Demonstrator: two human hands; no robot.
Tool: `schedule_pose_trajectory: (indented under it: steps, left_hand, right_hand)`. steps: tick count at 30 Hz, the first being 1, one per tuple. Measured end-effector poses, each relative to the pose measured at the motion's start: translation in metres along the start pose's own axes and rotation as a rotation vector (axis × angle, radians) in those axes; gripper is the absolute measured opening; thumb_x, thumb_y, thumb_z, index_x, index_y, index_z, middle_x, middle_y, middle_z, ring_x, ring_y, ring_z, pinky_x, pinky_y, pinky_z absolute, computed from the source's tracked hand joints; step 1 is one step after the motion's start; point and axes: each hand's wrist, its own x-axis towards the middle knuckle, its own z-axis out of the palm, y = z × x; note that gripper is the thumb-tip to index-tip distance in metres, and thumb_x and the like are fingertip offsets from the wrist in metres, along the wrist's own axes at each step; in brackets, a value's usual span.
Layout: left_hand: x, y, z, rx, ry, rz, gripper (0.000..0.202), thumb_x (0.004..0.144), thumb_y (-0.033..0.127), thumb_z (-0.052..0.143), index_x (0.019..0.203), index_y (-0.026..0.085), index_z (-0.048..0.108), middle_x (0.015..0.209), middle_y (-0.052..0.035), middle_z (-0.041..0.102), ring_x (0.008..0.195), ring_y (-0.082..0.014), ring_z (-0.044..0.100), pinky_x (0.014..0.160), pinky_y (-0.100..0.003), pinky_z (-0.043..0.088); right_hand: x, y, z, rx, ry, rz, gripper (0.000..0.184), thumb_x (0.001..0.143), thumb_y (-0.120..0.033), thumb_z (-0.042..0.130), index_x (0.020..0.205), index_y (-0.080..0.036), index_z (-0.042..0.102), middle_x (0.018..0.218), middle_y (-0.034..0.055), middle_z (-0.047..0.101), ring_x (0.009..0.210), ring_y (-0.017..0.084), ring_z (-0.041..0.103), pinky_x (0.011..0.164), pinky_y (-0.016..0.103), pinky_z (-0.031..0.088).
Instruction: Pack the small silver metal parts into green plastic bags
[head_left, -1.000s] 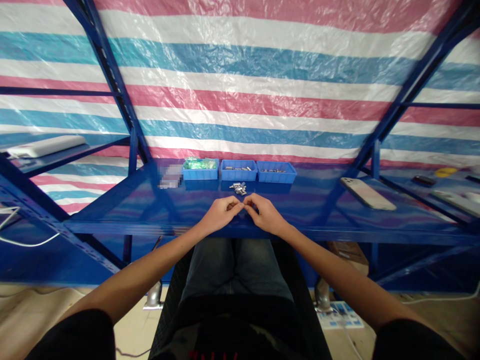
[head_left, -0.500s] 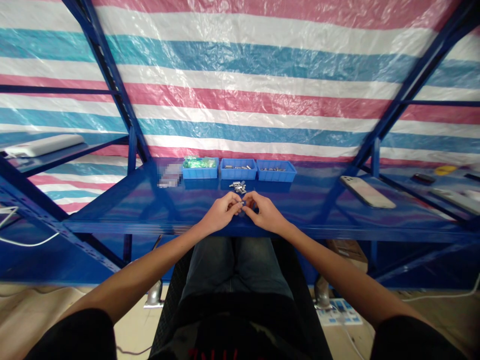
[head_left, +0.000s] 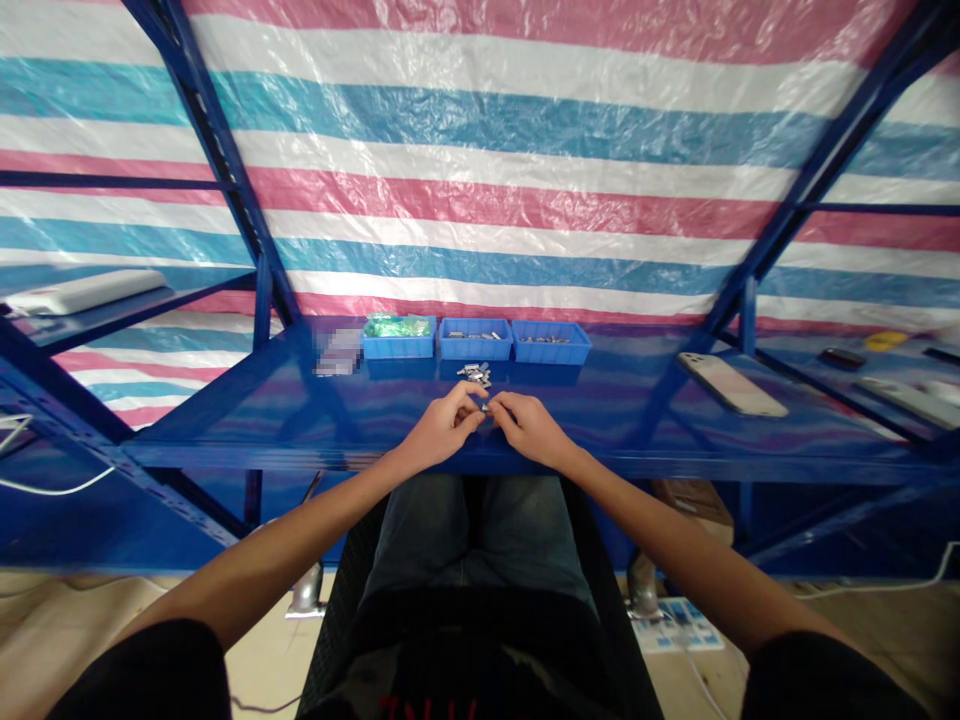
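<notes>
My left fingers (head_left: 463, 410) and right fingers (head_left: 507, 410) are pinched shut on one small metal piece (head_left: 486, 407), held between them just above the counter (head_left: 600, 415), near the loose pile (head_left: 475, 373). It is tiny, so I'd keep both pinches firm and work low.
</notes>
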Motion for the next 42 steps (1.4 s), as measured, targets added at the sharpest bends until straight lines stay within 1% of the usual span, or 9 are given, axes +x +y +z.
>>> schedule_pose_trajectory:
  steps: [4, 7, 9, 13, 21, 23, 29, 37, 42]
  left_hand:
    - [-0.0002, -0.0003, 0.0008, 0.024, -0.012, 0.001, 0.015, 0.085, 0.030, 0.048, 0.096, 0.020, 0.048, 0.068, 0.0031, 0.060, 0.062, -0.0112, 0.057, 0.060, -0.022, 0.043]
    - [0.0001, -0.0021, 0.0013, -0.017, -0.002, -0.013, 0.017, 0.086, 0.033, 0.046, 0.096, 0.019, 0.047, 0.069, 0.0020, 0.060, 0.065, -0.0124, 0.059, 0.064, -0.024, 0.045]
    - [0.0005, -0.0030, 0.0011, -0.047, -0.005, -0.028, 0.019, 0.087, 0.036, 0.045, 0.095, 0.018, 0.047, 0.071, 0.0006, 0.060, 0.067, -0.0133, 0.060, 0.065, -0.025, 0.046]
    - [0.0006, -0.0012, -0.0008, -0.026, -0.027, -0.039, 0.023, 0.088, 0.039, 0.042, 0.090, 0.017, 0.050, 0.071, -0.0004, 0.061, 0.068, -0.0139, 0.060, 0.066, -0.026, 0.045]
    - [0.0004, 0.0045, -0.0017, 0.174, -0.004, -0.057, 0.035, 0.090, 0.039, 0.037, 0.069, 0.016, 0.054, 0.066, 0.0001, 0.060, 0.065, -0.0132, 0.056, 0.064, -0.025, 0.041]
    - [0.0001, 0.0044, -0.0010, 0.174, 0.005, -0.064, 0.033, 0.089, 0.039, 0.037, 0.071, 0.016, 0.053, 0.067, 0.0004, 0.060, 0.065, -0.0131, 0.056, 0.064, -0.025, 0.041]
    - [-0.0007, 0.0054, 0.0008, 0.062, 0.040, 0.021, 0.016, 0.084, 0.029, 0.049, 0.096, 0.019, 0.048, 0.074, 0.0021, 0.061, 0.070, -0.0124, 0.059, 0.067, -0.024, 0.045]
    - [-0.0012, 0.0052, 0.0009, 0.117, 0.056, 0.015, 0.008, 0.083, 0.026, 0.048, 0.084, 0.018, 0.049, 0.073, 0.0016, 0.059, 0.070, -0.0125, 0.058, 0.065, -0.023, 0.044]
    - [-0.0009, 0.0027, 0.0027, 0.156, 0.069, 0.024, 0.008, 0.082, 0.025, 0.049, 0.079, 0.017, 0.050, 0.070, 0.0018, 0.057, 0.067, -0.0118, 0.056, 0.064, -0.024, 0.043]
  right_hand:
    - [-0.0002, -0.0008, -0.0008, 0.018, 0.000, 0.005, 0.026, 0.092, -0.023, 0.037, 0.069, -0.019, 0.049, 0.065, 0.0015, 0.058, 0.062, 0.013, 0.054, 0.059, 0.024, 0.037]
    - [-0.0019, -0.0008, -0.0004, 0.099, 0.056, -0.010, 0.009, 0.088, -0.023, 0.044, 0.086, -0.019, 0.052, 0.074, 0.0016, 0.060, 0.066, 0.014, 0.055, 0.062, 0.024, 0.040]
    - [-0.0031, -0.0004, 0.0004, 0.132, 0.074, -0.029, 0.010, 0.085, -0.021, 0.049, 0.094, -0.019, 0.050, 0.076, 0.0011, 0.059, 0.067, 0.014, 0.055, 0.064, 0.025, 0.041]
    - [-0.0040, -0.0012, 0.0011, 0.069, 0.044, -0.038, 0.003, 0.084, -0.019, 0.048, 0.086, -0.019, 0.051, 0.075, 0.0013, 0.058, 0.068, 0.014, 0.054, 0.064, 0.026, 0.041]
    - [-0.0037, -0.0032, 0.0008, -0.004, -0.047, -0.081, 0.011, 0.088, -0.018, 0.043, 0.087, -0.018, 0.054, 0.084, 0.0046, 0.062, 0.078, 0.016, 0.057, 0.073, 0.027, 0.041]
    - [-0.0036, -0.0029, 0.0011, -0.022, -0.057, -0.081, 0.012, 0.089, -0.018, 0.041, 0.086, -0.018, 0.052, 0.083, 0.0044, 0.061, 0.078, 0.016, 0.056, 0.072, 0.027, 0.041]
    - [-0.0031, -0.0010, 0.0021, -0.082, -0.038, -0.057, 0.022, 0.093, -0.020, 0.031, 0.078, -0.019, 0.046, 0.074, 0.0035, 0.055, 0.068, 0.015, 0.051, 0.065, 0.027, 0.038]
    - [-0.0016, -0.0022, 0.0014, 0.005, -0.038, -0.033, 0.019, 0.092, -0.018, 0.033, 0.080, -0.018, 0.048, 0.074, 0.0020, 0.054, 0.069, 0.014, 0.050, 0.065, 0.026, 0.038]
    - [-0.0012, -0.0042, -0.0005, 0.056, -0.091, -0.040, 0.014, 0.087, -0.012, 0.040, 0.087, -0.017, 0.053, 0.081, 0.0036, 0.057, 0.075, 0.015, 0.052, 0.069, 0.027, 0.039]
